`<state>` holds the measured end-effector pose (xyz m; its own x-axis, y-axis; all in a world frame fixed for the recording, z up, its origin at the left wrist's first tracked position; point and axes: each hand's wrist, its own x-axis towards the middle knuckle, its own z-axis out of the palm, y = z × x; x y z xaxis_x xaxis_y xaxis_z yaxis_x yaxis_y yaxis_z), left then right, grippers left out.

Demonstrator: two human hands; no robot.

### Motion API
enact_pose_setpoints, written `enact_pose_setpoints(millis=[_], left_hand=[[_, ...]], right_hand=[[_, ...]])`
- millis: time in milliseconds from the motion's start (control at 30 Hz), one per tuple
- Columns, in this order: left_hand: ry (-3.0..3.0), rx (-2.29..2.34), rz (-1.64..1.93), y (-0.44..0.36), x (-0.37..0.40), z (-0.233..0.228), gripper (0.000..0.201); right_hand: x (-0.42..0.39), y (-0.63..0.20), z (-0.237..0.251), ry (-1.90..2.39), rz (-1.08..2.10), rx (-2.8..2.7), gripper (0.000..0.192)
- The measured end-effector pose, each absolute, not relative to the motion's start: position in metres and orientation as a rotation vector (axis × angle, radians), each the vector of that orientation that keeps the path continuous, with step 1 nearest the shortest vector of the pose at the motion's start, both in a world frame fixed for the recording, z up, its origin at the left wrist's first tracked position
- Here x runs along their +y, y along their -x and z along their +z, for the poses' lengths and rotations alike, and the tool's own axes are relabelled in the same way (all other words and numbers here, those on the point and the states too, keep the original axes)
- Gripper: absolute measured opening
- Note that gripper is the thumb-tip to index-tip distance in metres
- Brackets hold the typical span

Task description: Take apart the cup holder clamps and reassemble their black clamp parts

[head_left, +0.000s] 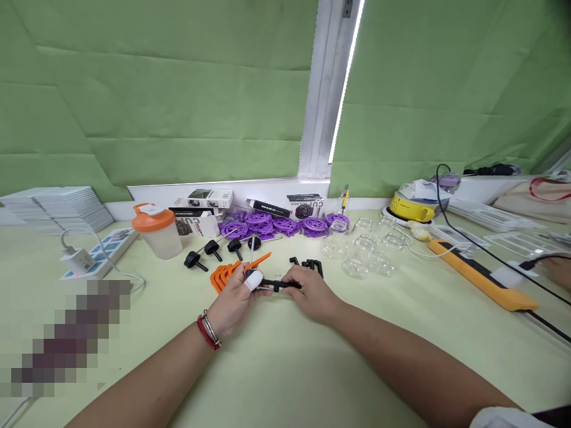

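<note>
My left hand, with a white cover on its thumb, pinches one end of a slim black plastic part. My right hand grips the other end, so the part spans the gap between both hands just above the table. Partly behind my left hand lie several orange angled plastic pieces. Beyond them are several black round-headed knobs with stems. Small black plastic pieces lie just past my right hand. The fingers hide both ends of the held part.
Purple round plastic pieces and cup holder boxes line the back. Clear rounded vessels stand to the right, near an orange power strip with cables. At left are an orange-lidded shaker and a white power strip.
</note>
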<state>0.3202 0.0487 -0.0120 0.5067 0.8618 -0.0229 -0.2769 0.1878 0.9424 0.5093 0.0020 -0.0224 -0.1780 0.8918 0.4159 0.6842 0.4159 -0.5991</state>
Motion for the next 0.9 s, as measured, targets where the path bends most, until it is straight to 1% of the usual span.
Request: enact_pose_setpoints(millis=[100, 267, 333, 633, 900], left_hand=[[-1.142, 0.670, 0.853, -0.319, 0.047, -0.010, 0.027], [-1.218, 0.707, 0.810, -0.316, 0.047, -0.008, 0.044], [-1.229, 0.723, 0.804, -0.315, 0.048, -0.010, 0.047], [-1.342, 0.789, 0.841, -0.317, 0.051, -0.017, 0.033], [-1.316, 0.770, 0.834, -0.318, 0.046, -0.010, 0.036]], right_hand=[[0.001, -0.508, -0.025, 1.334, 0.363, -1.908, 0.009], [0.001, -0.508, -0.025, 1.325, 0.347, -1.914, 0.009], [0.001, -0.508, -0.025, 1.322, 0.350, -1.916, 0.009], [0.001, -0.506, -0.028, 1.340, 0.374, -1.923, 0.009], [0.000, -0.504, -0.028, 1.327, 0.430, -1.882, 0.010]])
